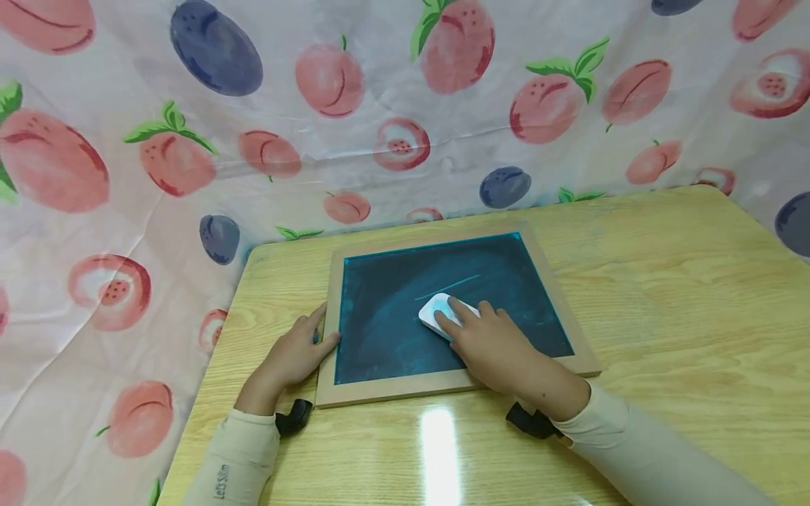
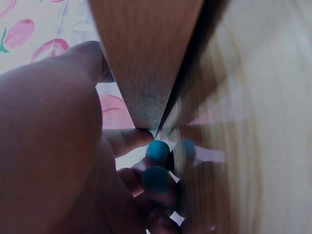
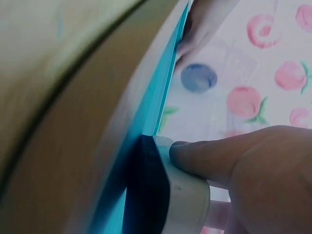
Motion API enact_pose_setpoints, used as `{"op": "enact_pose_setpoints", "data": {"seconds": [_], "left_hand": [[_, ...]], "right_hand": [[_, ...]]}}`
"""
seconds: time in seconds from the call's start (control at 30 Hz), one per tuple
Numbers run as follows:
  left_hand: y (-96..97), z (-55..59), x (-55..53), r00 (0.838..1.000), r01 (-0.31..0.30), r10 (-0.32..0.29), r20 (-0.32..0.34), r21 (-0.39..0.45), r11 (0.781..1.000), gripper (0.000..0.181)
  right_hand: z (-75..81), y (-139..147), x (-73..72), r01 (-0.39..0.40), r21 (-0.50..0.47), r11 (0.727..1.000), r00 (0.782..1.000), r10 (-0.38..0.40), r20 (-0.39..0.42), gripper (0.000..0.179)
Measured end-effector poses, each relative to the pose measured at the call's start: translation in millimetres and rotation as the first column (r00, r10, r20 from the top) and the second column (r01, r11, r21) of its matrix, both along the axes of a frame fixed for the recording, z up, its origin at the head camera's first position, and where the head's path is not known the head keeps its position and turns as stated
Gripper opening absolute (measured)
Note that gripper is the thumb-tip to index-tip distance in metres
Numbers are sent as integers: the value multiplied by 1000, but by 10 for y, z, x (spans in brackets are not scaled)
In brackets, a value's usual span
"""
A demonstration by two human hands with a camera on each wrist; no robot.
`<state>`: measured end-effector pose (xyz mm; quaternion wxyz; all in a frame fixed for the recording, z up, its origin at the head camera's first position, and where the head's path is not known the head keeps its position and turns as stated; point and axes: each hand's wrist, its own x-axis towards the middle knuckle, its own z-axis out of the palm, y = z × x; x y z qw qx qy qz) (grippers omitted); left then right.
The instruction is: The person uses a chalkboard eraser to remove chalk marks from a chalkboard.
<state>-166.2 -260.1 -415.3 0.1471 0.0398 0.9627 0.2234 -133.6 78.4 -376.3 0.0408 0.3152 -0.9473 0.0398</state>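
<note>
A small chalkboard (image 1: 436, 309) with a wooden frame (image 1: 392, 386) lies on the table. My right hand (image 1: 496, 344) holds a white board eraser (image 1: 436, 309) down on its dark surface, fingers over the top. In the right wrist view, the eraser's dark pad (image 3: 146, 190) meets the board, with a thumb (image 3: 209, 156) along its pale side. At the left frame edge, my left hand (image 1: 294, 355) grips the board, thumb on the frame. Beneath, two round teal ends (image 2: 157, 152) show among the curled fingers; chalk or stained fingertips, I cannot tell.
A thin pale-blue chalk line (image 1: 449, 287) runs above the eraser, with smears around it. The wood-grain table (image 1: 683, 316) extends right of the board. Behind and at left hangs a fruit-print cloth (image 1: 455, 140). A black device (image 1: 294, 417) sits at each wrist.
</note>
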Motion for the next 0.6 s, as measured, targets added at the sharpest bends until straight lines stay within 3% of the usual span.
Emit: {"op": "enact_pose_setpoints", "data": {"seconds": [0.27, 0.6], "left_hand": [[23, -4, -22, 1000, 9, -9, -7, -7, 1000, 75], [20, -19, -19, 1000, 6, -6, -8, -17, 1000, 76]], "right_hand": [[-27, -127, 148, -78, 14, 997, 997, 78, 29, 49], [-13, -100, 101, -64, 18, 998, 997, 63, 45, 50]]}}
